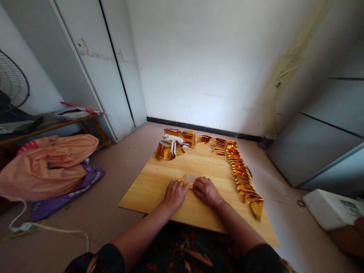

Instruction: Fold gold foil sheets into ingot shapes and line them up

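Near the front of the wooden board (153, 189), my left hand (176, 195) and my right hand (207, 191) meet over one sheet of gold foil paper (191, 185). Both hands have their fingers curled down on it, pressing it to the board. A gold pointed corner sticks up beside my left fingers, and a pale strip shows between the hands. The fingers cover most of the sheet. A long row of folded gold foil pieces (241, 174) runs down the right side of the board.
Loose gold and white foil sheets (167, 149) lie at the board's back left, with small folded pieces (204, 139) beside them. A peach plastic bag (57, 163) and a purple bag (82, 189) rest at left. A white box (332, 208) stands on the floor at right.
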Available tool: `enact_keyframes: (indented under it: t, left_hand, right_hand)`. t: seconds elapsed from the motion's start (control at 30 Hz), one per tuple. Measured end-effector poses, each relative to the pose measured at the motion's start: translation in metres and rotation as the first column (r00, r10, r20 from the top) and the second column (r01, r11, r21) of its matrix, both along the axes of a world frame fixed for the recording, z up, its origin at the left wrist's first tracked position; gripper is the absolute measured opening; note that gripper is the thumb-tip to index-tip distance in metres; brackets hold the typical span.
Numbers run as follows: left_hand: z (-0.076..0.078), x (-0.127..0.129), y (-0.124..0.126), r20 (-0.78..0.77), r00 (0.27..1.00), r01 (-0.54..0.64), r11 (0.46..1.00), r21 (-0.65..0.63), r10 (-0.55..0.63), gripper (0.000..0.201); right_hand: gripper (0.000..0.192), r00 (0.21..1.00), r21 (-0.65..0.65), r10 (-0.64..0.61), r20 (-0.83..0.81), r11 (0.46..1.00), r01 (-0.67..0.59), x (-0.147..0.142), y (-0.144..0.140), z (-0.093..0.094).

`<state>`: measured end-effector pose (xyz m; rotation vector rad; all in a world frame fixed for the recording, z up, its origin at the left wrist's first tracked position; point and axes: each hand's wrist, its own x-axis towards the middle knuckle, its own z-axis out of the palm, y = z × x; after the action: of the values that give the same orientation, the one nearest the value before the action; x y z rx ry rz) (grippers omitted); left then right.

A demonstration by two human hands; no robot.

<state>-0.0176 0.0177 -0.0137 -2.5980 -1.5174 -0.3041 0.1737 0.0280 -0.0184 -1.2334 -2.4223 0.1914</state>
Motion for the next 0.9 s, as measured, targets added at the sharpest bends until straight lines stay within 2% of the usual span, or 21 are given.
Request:
enact_keyframes:
  t: [0.13,0.33,0.57,0.73,0.9]
  left_hand:
    - [-0.006,-0.002,0.001,0.001,1.000,0.015,0.999,0.037,-0.015,0.023]
    - [-0.009,-0.002,0.000,0.038,0.999,0.019,0.996,0.085,-0.022,0.020]
    - [-0.007,-0.008,-0.004,-0.008,0.996,0.085,0.995,0.048,-0.084,0.024]
    - [-0.006,-0.012,-0.007,-0.048,0.994,0.096,0.995,0.013,-0.096,0.026]
    - [-0.002,-0.011,-0.008,-0.042,0.995,0.093,0.995,-0.036,-0.094,0.028]
  right_hand:
    - [0.018,0.999,0.019,-0.039,-0.016,0.999,0.040,-0.003,0.005,-0.006]
    - [0.015,0.988,-0.122,-0.128,-0.086,0.986,0.117,-0.005,0.019,-0.005]
    - [0.017,0.946,-0.269,-0.306,0.112,0.907,0.325,-0.020,0.023,0.013]
    - [0.015,0.934,-0.296,-0.305,0.185,0.889,0.349,-0.023,0.026,0.020]
    - [0.016,0.922,-0.255,-0.285,0.263,0.901,0.351,-0.024,0.028,0.020]
